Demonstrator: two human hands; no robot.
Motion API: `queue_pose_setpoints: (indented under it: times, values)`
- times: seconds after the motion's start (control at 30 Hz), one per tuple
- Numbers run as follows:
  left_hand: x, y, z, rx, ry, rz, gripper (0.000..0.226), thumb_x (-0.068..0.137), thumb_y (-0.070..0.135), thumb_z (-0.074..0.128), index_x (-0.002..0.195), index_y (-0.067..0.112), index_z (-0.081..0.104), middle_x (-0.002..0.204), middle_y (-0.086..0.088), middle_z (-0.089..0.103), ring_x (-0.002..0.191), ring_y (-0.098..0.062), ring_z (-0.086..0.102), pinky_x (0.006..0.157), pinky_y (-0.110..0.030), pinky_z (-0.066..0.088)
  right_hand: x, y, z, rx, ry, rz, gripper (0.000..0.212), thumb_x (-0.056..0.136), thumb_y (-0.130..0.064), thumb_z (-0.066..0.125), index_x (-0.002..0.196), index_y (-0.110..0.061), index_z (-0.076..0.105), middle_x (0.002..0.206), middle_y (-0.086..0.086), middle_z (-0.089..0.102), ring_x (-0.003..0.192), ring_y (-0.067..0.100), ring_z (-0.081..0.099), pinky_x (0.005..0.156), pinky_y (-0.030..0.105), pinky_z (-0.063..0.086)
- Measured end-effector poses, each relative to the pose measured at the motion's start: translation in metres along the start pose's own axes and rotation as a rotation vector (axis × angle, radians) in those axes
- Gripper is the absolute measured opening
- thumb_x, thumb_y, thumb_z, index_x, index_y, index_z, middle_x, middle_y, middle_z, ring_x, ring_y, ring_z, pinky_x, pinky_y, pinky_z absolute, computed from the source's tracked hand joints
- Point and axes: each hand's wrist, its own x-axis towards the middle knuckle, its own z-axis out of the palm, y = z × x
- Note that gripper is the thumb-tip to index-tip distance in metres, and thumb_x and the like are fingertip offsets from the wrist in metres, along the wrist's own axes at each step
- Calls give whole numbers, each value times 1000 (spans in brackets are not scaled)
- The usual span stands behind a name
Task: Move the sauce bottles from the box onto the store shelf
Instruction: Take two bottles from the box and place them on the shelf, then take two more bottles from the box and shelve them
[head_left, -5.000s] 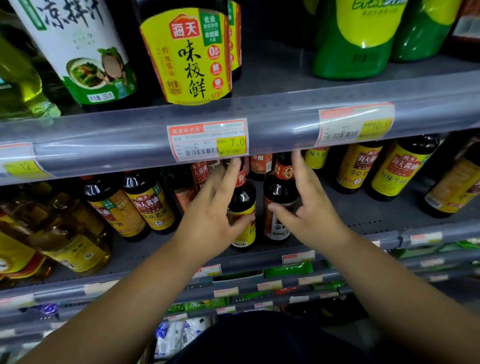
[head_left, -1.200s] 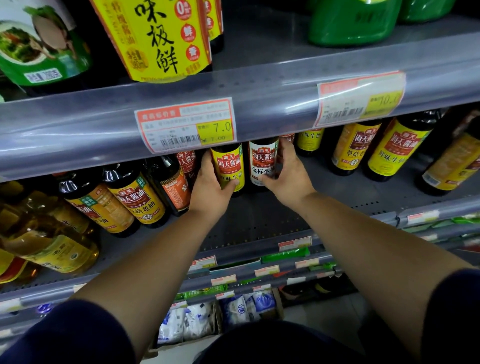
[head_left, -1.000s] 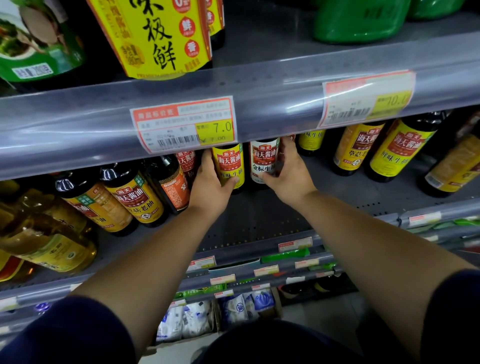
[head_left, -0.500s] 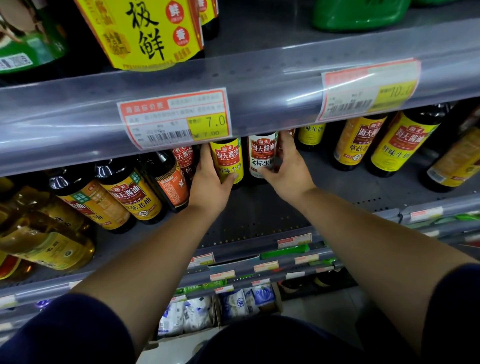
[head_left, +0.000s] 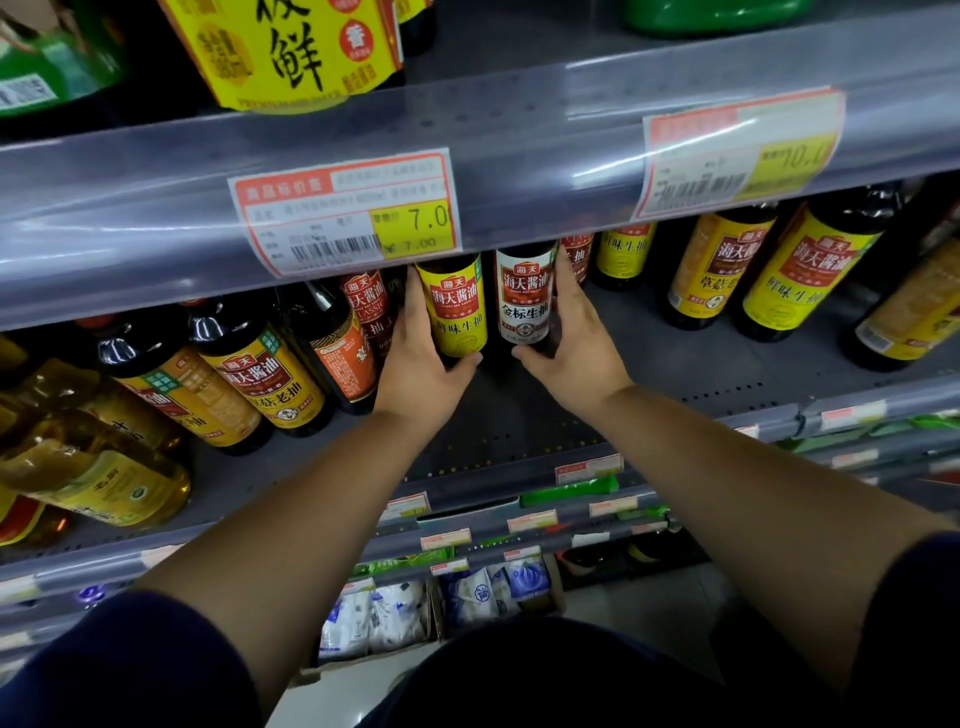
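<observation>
**On the middle shelf, a soy sauce bottle in each hand**

Far back on the shelf, the left hand wraps the yellow-label soy sauce bottle, with fingers up its left side and the thumb across its near base. The right hand clasps the white-label soy sauce bottle likewise from the right. Both bottles stand upright, side by side and almost touching, on the grey perforated shelf, beneath the price tag. A red-label bottle crowds in just to the left, and larger yellow-label bottles stand to the right. Full of dark liquid and seemingly glass, the held bottles probably feel heavy, rigid, slick and breakable. A low hold around the labelled body looks safest.
</observation>
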Motion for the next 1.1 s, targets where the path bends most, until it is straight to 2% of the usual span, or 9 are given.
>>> queue_pose_setpoints:
  times: [0.13,0.27,0.4,0.5,0.63,0.8,0.9,1.0,1.1]
  values:
    - [-6,4,-18,26,-105,-11,115,79,31,80,154,45,-6,161,7,26,144,-16,34,113,-47,38,-16,-3,-9,32,-106,-10,112,82,-23,81,160,-32,1,166,-7,19,150,9,24,119,29,30]
    - [-32,9,-43,187,-203,-39,105,81,38,78,155,42,4,160,3,28,142,-16,37,113,-42,37,-37,-20,-25,-107,-250,29,99,84,-34,79,160,-28,15,165,-7,20,149,7,21,112,13,19]
    - [-62,13,-73,237,-278,-126,91,83,42,76,154,37,21,158,4,33,141,-16,38,112,-36,37,-51,-50,-35,-190,-369,49,85,83,-44,77,154,-32,31,159,-9,31,143,9,33,112,23,30]
    - [-81,18,-98,312,-317,-173,70,84,38,75,146,29,44,145,3,50,130,-15,48,99,-25,39,-60,-78,-35,-241,-496,49,81,84,-49,74,152,-36,33,158,-12,32,142,9,34,104,23,32]
    - [-108,25,-133,377,-338,-199,42,85,29,74,125,26,62,116,2,68,109,-20,61,85,-34,48,-68,-117,-16,-295,-657,-41,78,84,-54,72,150,-41,33,158,-15,32,141,8,34,101,23,33]
    - [-157,-2,-178,387,-262,-353,64,83,42,76,141,30,51,133,3,61,116,-16,59,87,-29,48,-73,-160,31,-303,-825,-217,78,85,-52,73,151,-40,33,159,-20,26,141,6,34,100,22,31]
    - [-193,-25,-203,386,-177,-473,63,83,47,74,140,31,52,129,5,63,113,-14,61,84,-27,47,-77,-185,67,-256,-923,-313,76,84,-47,76,149,-35,38,156,-17,31,136,4,38,100,21,31]
    - [-228,-55,-227,350,-96,-649,66,80,51,75,139,31,53,129,2,63,108,-16,64,92,-34,52,-87,-212,111,-203,-1006,-388,71,83,-43,78,145,-31,44,147,-12,40,121,-2,40,94,20,33]
    - [-262,-82,-246,335,-37,-761,65,80,47,75,137,25,55,130,0,63,113,-17,62,97,-36,49,-99,-236,159,-193,-1098,-455,72,81,-46,79,144,-33,46,151,-10,42,131,9,47,99,29,43]
